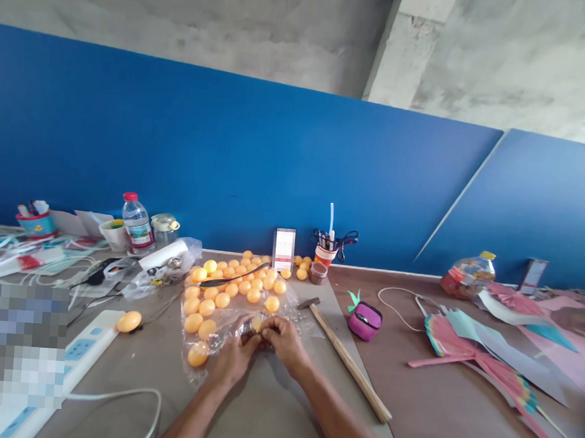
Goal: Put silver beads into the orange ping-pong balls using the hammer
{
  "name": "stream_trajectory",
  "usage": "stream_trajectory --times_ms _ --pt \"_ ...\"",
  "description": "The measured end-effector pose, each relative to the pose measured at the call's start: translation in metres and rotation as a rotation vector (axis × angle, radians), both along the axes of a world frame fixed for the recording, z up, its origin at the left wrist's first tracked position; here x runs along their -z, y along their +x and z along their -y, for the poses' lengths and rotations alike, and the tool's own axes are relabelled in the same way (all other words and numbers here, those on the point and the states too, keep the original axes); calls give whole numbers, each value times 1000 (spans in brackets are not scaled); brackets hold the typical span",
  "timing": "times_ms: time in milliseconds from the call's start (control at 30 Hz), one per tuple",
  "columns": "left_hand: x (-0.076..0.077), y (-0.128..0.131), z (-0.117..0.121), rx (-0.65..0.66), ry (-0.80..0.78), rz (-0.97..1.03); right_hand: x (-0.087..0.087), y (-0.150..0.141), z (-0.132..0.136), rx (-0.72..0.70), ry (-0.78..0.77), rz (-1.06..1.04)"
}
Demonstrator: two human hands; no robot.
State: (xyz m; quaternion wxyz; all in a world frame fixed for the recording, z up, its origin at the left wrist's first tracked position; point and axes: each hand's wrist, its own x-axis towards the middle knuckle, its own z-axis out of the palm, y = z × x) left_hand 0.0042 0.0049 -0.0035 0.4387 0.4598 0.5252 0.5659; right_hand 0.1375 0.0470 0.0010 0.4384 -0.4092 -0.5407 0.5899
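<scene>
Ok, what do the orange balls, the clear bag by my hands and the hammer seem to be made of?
Orange balls: probably plastic; smooth, with a soft shine. Clear bag: likely thin plastic film, being see-through, wrinkled and glinting. Hammer handle: looks wooden, pale tan with lengthwise streaks. Hammer head: dark, perhaps metal; too small to be sure.

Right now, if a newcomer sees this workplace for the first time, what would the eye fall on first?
Probably the cluster of round orange balls on the grey table, mostly beyond and left of the bare left hand and right hand. Next might come the broad, flat blue panel behind the table, then the small, rounded purple case, right of the wooden-handled hammer.
</scene>
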Motion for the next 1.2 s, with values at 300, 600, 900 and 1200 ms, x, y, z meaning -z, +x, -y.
stream_trajectory --times_ms 300,600,900,1200 --pt "-1 1 2 17 13 -284 -4 2 3 -20 -24 10" --pt "-3 2 3 21 15 -245 -9 5 3 -84 -45 2" --pt "1 2 1 23 57 -221 -10 6 3 -112 -80 -41" --pt "0 0 0 29 -17 -241 -13 7 5 -117 -89 -43"
